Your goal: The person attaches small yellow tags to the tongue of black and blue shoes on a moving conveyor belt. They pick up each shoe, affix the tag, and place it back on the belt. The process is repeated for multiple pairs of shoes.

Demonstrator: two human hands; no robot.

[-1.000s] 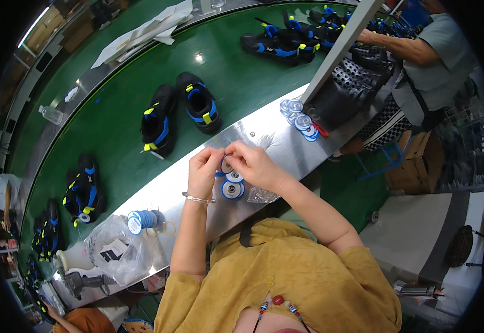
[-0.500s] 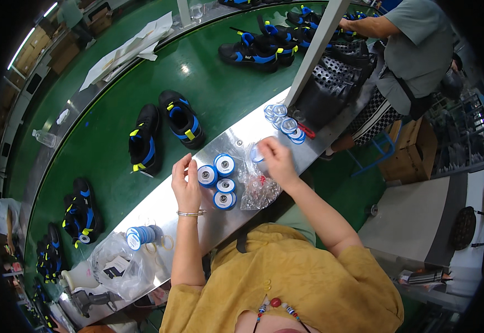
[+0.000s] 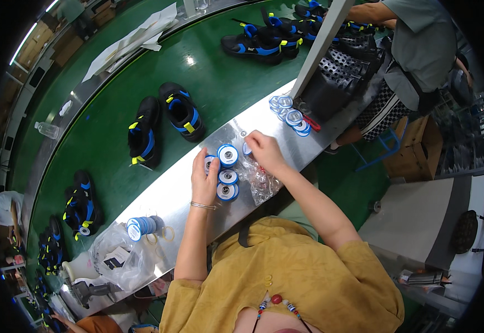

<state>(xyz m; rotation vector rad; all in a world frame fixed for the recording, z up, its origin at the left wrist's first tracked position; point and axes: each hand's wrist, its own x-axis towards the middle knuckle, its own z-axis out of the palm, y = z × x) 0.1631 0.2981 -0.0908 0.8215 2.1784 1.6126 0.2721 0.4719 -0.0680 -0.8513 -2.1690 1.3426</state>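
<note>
My left hand (image 3: pixel 203 186) curls around a stack of round blue-rimmed discs (image 3: pixel 209 162), its thumb in front and its fingers on the far side. Close against that stack stand several more white-faced discs (image 3: pixel 227 156) with dark centres. My right hand (image 3: pixel 265 152) pinches the edge of a single blue-rimmed disc (image 3: pixel 247 149), above a crumpled clear plastic bag (image 3: pixel 263 186) that has red print. Both hands are over the narrow metal ledge (image 3: pixel 183 194) in front of me.
Black and blue shoes (image 3: pixel 182 112) stand on the green belt (image 3: pixel 108 139). Loose discs (image 3: pixel 293 116) and a red-handled tool (image 3: pixel 312 123) lie right, by a slanted post (image 3: pixel 322 47). Left are a disc roll (image 3: pixel 142 227), rubber bands (image 3: pixel 167 233) and a tape gun (image 3: pixel 93 291). A co-worker (image 3: pixel 422 50) stands right.
My left hand has moved right and closed around the left disc stack. My right hand has shifted left with the single disc, nearer the stacks.
</note>
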